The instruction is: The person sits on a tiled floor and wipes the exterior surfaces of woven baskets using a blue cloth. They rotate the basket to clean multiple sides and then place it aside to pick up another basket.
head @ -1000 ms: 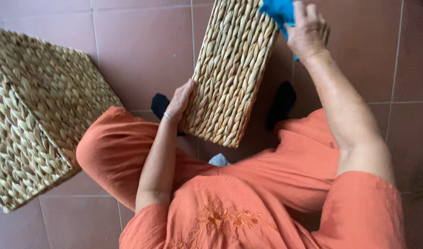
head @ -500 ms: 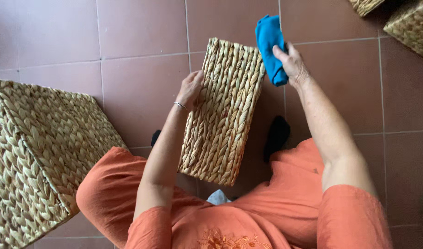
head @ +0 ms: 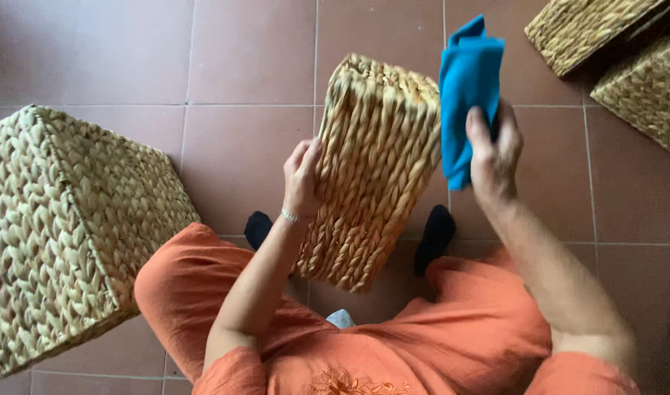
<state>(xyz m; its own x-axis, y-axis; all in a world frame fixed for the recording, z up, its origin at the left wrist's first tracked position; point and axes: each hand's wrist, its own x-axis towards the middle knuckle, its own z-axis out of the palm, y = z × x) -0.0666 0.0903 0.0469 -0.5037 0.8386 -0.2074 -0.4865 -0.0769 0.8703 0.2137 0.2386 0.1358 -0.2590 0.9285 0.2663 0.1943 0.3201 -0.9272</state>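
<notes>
Left hand: the left hand (head: 303, 178) lies flat against the near side of a woven basket (head: 373, 172), fingers spread along the weave and thumb on the edge, steadying it rather than wrapping round it; a thin bracelet (head: 291, 216) sits at the wrist.
Right hand: the right hand (head: 494, 155) is closed around a folded blue cloth (head: 466, 95), which stands up above the fist and hangs a little below it.
Hands to each other: apart, with the basket between them.
Basket held: tilted, its upper end away from the person and its lower end down between the knees, just right of the left hand.
Cloth and basket: the cloth is just beside the basket's upper right edge; whether it touches the weave is hard to say from this angle.
Left of the left hand: a larger woven basket (head: 64, 234) rests on the floor, beside the person's knee.
Beyond the right hand: two more woven baskets (head: 620, 51) lie well apart from it.
Below the hands: orange clothing (head: 422, 344), two dark-socked feet (head: 435, 235) and reddish floor tiles (head: 247, 51).
</notes>
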